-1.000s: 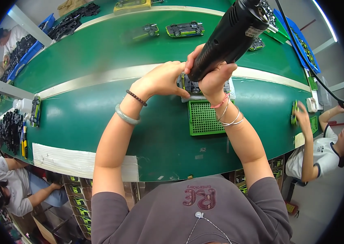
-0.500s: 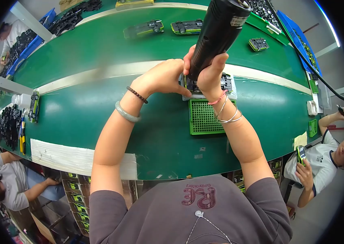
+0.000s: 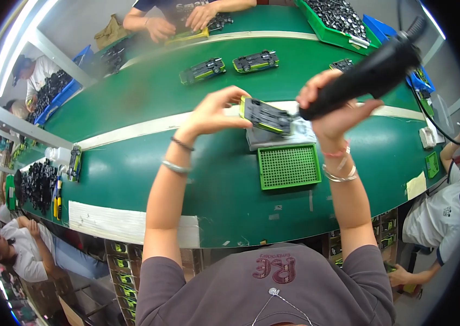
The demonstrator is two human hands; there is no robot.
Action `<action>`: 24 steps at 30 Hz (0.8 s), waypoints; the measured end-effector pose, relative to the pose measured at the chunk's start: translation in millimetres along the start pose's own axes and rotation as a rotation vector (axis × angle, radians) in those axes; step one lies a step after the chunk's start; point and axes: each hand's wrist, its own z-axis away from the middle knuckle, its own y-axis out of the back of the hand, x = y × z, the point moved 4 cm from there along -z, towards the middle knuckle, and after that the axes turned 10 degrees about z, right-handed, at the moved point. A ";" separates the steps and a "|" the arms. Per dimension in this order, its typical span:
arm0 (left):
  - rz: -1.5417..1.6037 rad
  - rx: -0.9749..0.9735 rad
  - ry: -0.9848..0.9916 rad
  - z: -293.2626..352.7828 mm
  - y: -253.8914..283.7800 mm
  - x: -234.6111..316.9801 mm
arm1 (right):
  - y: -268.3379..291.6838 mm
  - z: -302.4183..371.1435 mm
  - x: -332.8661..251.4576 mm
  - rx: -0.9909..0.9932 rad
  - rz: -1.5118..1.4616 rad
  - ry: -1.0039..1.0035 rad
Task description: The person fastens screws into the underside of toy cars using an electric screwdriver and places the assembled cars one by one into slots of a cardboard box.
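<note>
Held car (image 3: 267, 116), green tray (image 3: 290, 167), bin (image 3: 317, 31) of parts (image 3: 336, 19)

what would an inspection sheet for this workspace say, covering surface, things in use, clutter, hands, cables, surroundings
Surface: green table, glossy, with a white divider strip.
Things in use: toy car, underside up and tilted; black handheld tool, end near the car, contact unclear; green grid tray on the table.
Clutter: black parts heaped at left, yellow-handled tools beside them; white sheet along the near edge.
Left hand: grips the car's left end.
Right hand: holds the tool.
Cables: black cable at right; its connection is unclear.
Surroundings: co-workers left, right and across the table.
</note>
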 end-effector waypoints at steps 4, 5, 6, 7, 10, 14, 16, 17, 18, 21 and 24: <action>0.236 0.223 0.049 17.5 67.0 36.6 | 70.7 42.6 -32.6 0.155 0.200 -0.035; 0.186 0.275 0.022 18.3 84.9 40.4 | 87.0 54.4 -35.4 0.184 0.324 -0.082; -0.094 0.266 0.056 18.2 98.1 40.6 | 102.0 66.0 -34.6 0.207 0.348 -0.077; -0.375 0.255 0.087 15.9 105.3 39.6 | 112.5 75.2 -33.7 0.217 0.371 -0.077; -0.973 0.053 0.238 -4.9 95.7 10.0 | 126.7 90.3 -24.1 0.257 0.397 -0.079; -1.043 -0.089 0.284 -35.3 58.6 -46.2 | 133.0 93.5 -18.6 0.290 0.385 -0.087; -0.861 0.026 0.019 -50.5 42.0 -51.6 | 132.8 94.2 -18.4 0.281 0.388 -0.083; -0.860 0.017 0.018 -61.9 33.1 -49.2 | 132.7 94.7 -18.3 0.269 0.396 -0.087; -0.771 0.023 -0.045 -75.2 22.0 -38.7 | 132.9 95.1 -18.4 0.257 0.405 -0.089; -0.726 -0.009 -0.112 -111.3 -7.6 -29.4 | 130.6 94.0 -18.1 0.233 0.428 -0.094; -0.714 -0.114 -0.124 -152.9 -54.4 -41.9 | 134.0 98.7 -17.0 0.254 0.451 -0.094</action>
